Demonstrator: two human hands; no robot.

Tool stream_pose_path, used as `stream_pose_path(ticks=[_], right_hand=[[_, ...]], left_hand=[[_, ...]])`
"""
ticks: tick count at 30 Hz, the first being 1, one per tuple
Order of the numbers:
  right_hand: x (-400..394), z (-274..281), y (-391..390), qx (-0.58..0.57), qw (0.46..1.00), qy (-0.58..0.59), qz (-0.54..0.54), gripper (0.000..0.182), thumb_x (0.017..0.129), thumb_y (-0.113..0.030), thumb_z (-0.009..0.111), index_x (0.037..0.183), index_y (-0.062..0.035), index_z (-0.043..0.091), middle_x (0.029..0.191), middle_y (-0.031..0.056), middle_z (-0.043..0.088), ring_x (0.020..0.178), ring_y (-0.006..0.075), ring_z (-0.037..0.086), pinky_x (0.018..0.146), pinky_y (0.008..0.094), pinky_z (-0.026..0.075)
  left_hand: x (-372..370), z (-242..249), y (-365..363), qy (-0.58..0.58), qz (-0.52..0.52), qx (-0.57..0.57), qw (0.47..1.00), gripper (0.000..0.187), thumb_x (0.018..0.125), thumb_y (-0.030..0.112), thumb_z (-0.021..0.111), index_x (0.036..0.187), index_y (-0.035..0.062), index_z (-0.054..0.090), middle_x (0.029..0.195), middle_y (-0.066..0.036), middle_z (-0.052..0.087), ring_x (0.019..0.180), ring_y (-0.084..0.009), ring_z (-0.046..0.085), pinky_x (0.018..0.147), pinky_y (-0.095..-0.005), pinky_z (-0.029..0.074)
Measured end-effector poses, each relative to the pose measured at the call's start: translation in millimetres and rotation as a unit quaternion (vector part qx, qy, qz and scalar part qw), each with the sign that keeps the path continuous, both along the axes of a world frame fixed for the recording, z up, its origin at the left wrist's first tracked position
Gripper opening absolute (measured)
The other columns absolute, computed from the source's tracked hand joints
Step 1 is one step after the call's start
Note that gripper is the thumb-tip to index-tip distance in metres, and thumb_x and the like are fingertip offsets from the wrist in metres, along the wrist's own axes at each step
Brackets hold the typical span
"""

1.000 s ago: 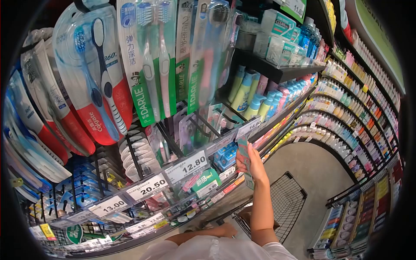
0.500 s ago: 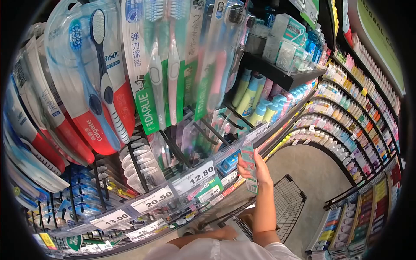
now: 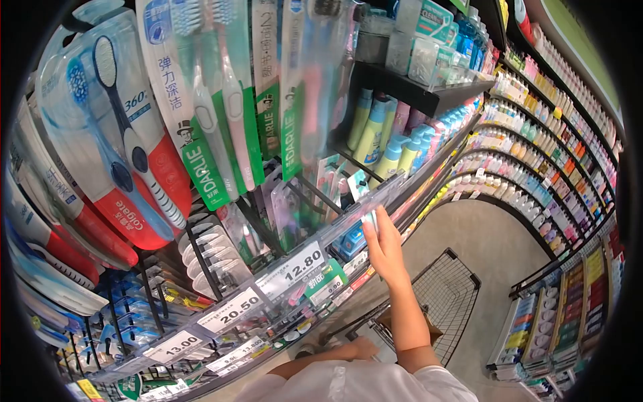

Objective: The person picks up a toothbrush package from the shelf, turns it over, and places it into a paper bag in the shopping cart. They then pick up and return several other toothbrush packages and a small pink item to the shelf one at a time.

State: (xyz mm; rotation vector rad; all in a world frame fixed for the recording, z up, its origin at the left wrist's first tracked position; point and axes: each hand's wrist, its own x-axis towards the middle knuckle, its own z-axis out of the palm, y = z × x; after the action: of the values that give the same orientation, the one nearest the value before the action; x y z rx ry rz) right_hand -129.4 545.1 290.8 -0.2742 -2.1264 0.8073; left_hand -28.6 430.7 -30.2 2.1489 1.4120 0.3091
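My right hand [image 3: 384, 246] reaches to the front rail of the toothbrush shelf, its fingers close together. A thin pale edge [image 3: 372, 216] shows at the fingertips, likely the small flat package now turned edge-on; most of it is hidden. Right beside the fingers runs the clear price rail [image 3: 338, 231]. My left hand [image 3: 362, 348] is low, in front of my body near the shopping cart [image 3: 450, 295]; its fingers are hidden. Darlie toothbrush packs [image 3: 218, 114] and a Colgate twin pack [image 3: 124, 147] hang on hooks to the left.
Price tags [image 3: 303, 266] line the rail's front. Beyond the hooks, yellow-capped bottles [image 3: 370, 137] stand beneath a black ledge [image 3: 435, 97]. Curved shelves of bottles [image 3: 516, 174] bend around the grey floor [image 3: 469, 224], with another stocked rack [image 3: 549, 328] at lower right.
My right hand has moved slightly up and left toward the shelf rail, and the package's broad face no longer shows in it. The view has shifted, with the toothbrush packs further left.
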Motion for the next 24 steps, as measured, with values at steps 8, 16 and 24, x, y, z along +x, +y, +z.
stream_pose_path(ticks=[8,16,24], right_hand=[[-37,-6,-2,-0.038,0.998,-0.039,0.043,0.039,0.088,-0.023,0.049,0.12,-0.0027,0.046,0.112,0.0232,0.054,0.1,0.0418,0.053,0.084,0.0439,0.043],[3,-21,-24,0.051,0.994,-0.09,-0.033,0.066,0.079,-0.017,0.065,0.132,0.0034,0.032,0.098,0.0205,0.055,0.09,0.035,0.055,0.077,0.0398,0.045],[211,-172,-39,-0.098,0.972,-0.148,-0.152,0.014,0.079,-0.013,0.062,0.083,-0.0017,0.056,0.057,0.0112,0.052,0.049,0.0241,0.051,0.049,0.0365,0.04]], left_hand=[[2,-7,-6,-0.054,0.036,0.036,0.997,0.05,0.069,0.059,0.057,0.081,0.0104,0.059,0.067,-0.014,0.062,0.066,-0.0342,0.061,0.056,-0.046,0.045],[6,13,-13,0.0,0.031,-0.061,0.998,0.051,0.068,0.059,0.06,0.084,0.0104,0.061,0.073,-0.014,0.063,0.072,-0.0339,0.062,0.063,-0.045,0.045],[10,29,-11,-0.001,0.05,-0.068,0.996,0.056,0.067,0.062,0.061,0.085,0.0089,0.062,0.075,-0.014,0.064,0.075,-0.0345,0.062,0.066,-0.0442,0.046]])
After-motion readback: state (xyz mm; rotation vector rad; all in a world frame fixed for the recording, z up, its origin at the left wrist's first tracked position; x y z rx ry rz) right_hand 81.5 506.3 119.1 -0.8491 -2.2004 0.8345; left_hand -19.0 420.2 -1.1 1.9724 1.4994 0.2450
